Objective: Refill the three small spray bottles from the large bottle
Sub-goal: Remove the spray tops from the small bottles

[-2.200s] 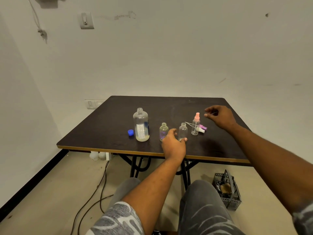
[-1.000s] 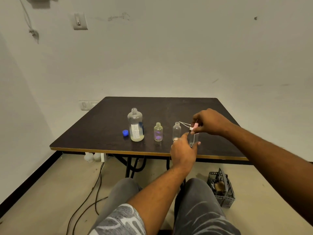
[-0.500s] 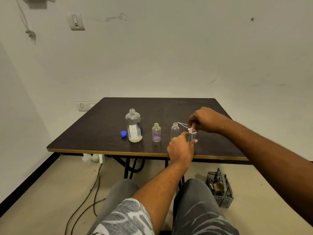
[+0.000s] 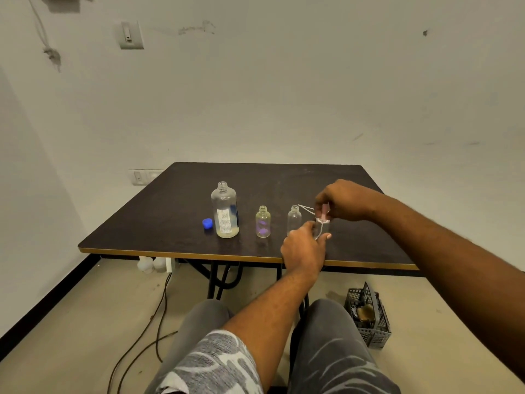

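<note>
Left hand (image 4: 302,247) grips bottle (image 4: 322,227); right hand (image 4: 345,199) pinches sprayer (image 4: 324,209).

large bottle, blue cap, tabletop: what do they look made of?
Large bottle: clear plastic or glass, glossy; see-through walls, printed label. Can't tell which.
Blue cap: probably moulded plastic, opaque even colour.
Tabletop: likely dark matte laminate over board, with a lighter edge band.

Clear glossy plastic large bottle (image 4: 224,214); matt dark laminate table (image 4: 176,206).

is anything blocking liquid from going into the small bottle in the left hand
Yes: the pink spray top, gripped by the right hand, sits on the small clear bottle held by the left hand.
</note>
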